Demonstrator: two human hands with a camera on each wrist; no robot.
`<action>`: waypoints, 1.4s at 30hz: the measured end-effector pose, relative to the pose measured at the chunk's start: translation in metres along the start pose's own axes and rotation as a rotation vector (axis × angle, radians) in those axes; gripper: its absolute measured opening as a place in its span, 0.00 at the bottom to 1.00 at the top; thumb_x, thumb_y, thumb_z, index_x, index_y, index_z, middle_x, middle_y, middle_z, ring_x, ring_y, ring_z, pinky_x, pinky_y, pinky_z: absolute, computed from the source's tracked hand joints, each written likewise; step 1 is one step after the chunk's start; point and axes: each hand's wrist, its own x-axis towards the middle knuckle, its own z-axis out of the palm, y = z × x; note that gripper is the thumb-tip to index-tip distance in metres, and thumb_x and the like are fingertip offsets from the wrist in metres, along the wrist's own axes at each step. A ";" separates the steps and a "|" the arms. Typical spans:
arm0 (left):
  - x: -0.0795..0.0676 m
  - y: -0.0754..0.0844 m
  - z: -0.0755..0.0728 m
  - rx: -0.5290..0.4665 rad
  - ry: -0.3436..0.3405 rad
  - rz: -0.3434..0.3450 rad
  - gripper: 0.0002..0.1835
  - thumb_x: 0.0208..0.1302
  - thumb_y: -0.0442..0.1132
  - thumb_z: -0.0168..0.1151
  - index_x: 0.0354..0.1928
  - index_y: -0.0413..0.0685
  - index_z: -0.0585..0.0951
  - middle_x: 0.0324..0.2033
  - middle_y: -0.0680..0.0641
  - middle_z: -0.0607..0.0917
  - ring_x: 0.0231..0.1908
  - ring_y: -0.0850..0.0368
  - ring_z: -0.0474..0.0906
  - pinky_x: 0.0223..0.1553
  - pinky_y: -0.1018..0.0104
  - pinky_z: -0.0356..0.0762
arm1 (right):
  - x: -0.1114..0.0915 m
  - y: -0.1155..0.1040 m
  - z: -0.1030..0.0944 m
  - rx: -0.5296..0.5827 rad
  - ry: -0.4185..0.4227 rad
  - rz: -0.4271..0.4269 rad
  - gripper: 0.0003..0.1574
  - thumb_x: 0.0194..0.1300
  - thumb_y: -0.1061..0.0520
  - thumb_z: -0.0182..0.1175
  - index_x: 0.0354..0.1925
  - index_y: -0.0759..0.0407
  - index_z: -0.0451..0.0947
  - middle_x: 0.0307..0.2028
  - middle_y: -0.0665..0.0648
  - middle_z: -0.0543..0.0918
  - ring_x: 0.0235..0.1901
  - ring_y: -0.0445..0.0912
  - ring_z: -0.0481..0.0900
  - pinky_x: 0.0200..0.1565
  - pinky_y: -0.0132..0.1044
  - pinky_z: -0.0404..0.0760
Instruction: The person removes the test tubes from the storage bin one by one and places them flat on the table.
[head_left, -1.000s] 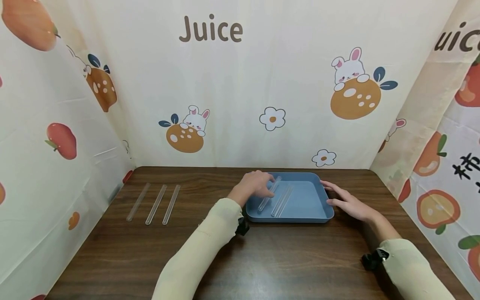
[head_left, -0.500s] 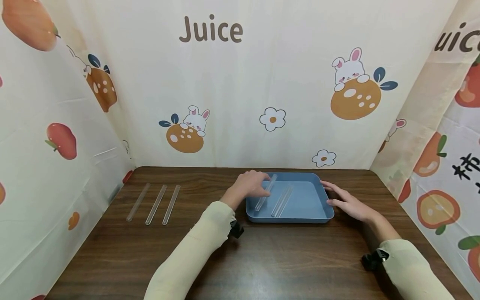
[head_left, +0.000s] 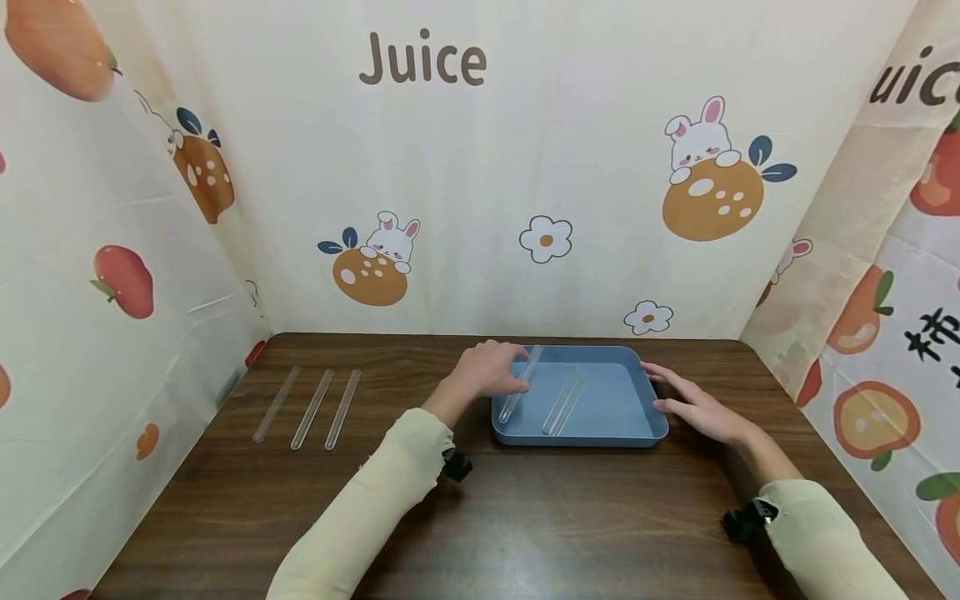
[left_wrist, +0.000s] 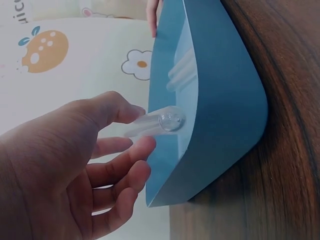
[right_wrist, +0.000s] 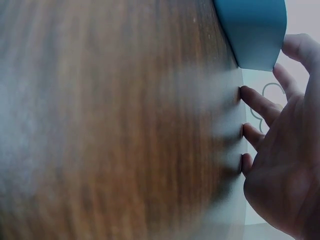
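My left hand (head_left: 480, 372) pinches a clear test tube (head_left: 512, 405) between thumb and fingers over the left side of a blue tray (head_left: 619, 402). In the left wrist view the tube's rounded end (left_wrist: 172, 120) points toward the camera, just inside the tray wall; whether it touches the tray floor I cannot tell. Two more clear test tubes (head_left: 564, 403) lie side by side, slanted, near the tray's middle. At the tray's right wall rests my right hand (head_left: 699, 407); its thumb and index finger touch the wall, and its other fingertips reach the table.
Three clear test tubes (head_left: 311, 410) lie apart in a slanted row on the left of the brown wooden table (head_left: 570, 517). A printed curtain (head_left: 465, 167) stands behind the table and along both sides.
My left hand has moved left with the test tube, away from the two tubes in the tray and toward its left wall. The right hand and tray have stayed put.
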 end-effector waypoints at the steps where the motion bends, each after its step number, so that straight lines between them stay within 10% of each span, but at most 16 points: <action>1: -0.001 -0.001 -0.001 0.000 0.001 -0.001 0.30 0.75 0.54 0.72 0.76 0.57 0.83 0.59 0.44 0.93 0.38 0.53 0.80 0.36 0.63 0.74 | 0.000 0.000 0.000 0.001 0.001 0.001 0.45 0.85 0.57 0.59 0.89 0.63 0.53 0.83 0.77 0.66 0.79 0.76 0.65 0.68 0.81 0.68; 19: -0.025 -0.026 -0.006 -0.011 0.059 -0.022 0.31 0.73 0.50 0.72 0.75 0.52 0.83 0.21 0.54 0.77 0.22 0.59 0.71 0.24 0.66 0.62 | -0.003 0.004 -0.001 -0.032 0.001 0.010 0.45 0.87 0.54 0.57 0.91 0.58 0.52 0.85 0.76 0.64 0.79 0.72 0.65 0.69 0.78 0.71; 42: -0.061 -0.065 -0.011 0.011 0.082 -0.116 0.31 0.71 0.48 0.75 0.74 0.51 0.84 0.24 0.52 0.77 0.25 0.57 0.70 0.27 0.64 0.65 | -0.002 0.003 -0.001 0.000 -0.005 -0.002 0.46 0.86 0.56 0.58 0.90 0.61 0.52 0.84 0.77 0.64 0.80 0.76 0.64 0.68 0.80 0.70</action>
